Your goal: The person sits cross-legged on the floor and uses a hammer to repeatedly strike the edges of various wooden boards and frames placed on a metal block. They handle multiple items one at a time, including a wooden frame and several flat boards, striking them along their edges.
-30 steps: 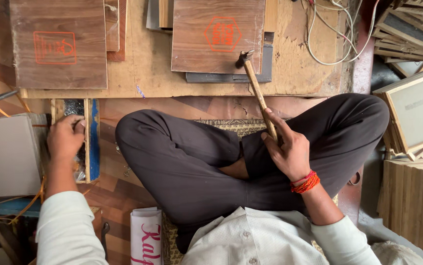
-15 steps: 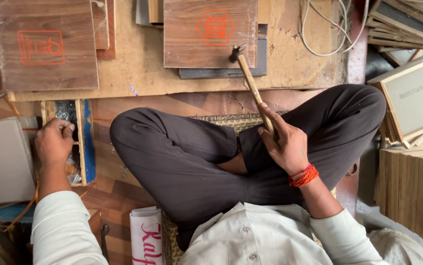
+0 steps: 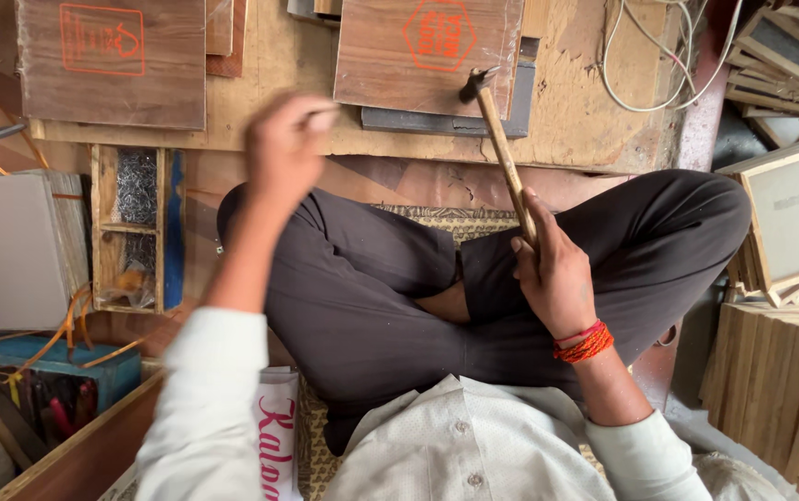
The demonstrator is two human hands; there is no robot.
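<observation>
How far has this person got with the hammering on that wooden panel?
Done: two stamped wooden panels lie on the board. In hand: the right hand grips a hammer whose head rests at the nearer panel's edge; the left hand, blurred, seems to carry something small from near the nail tray. Left: I can't see any nail set in place.

Two wooden panels with orange stamps lie on the surface: one at the upper left point(image 3: 112, 60), one at the upper middle point(image 3: 427, 51). One hammer point(image 3: 502, 148) shows, gripped by one right hand point(image 3: 557, 278); one left hand point(image 3: 283, 153) is raised and blurred. One divided wooden tray of nails point(image 3: 135, 227) sits at left, one white cable point(image 3: 641, 65) at upper right, and one blue box point(image 3: 56, 366) at lower left
</observation>
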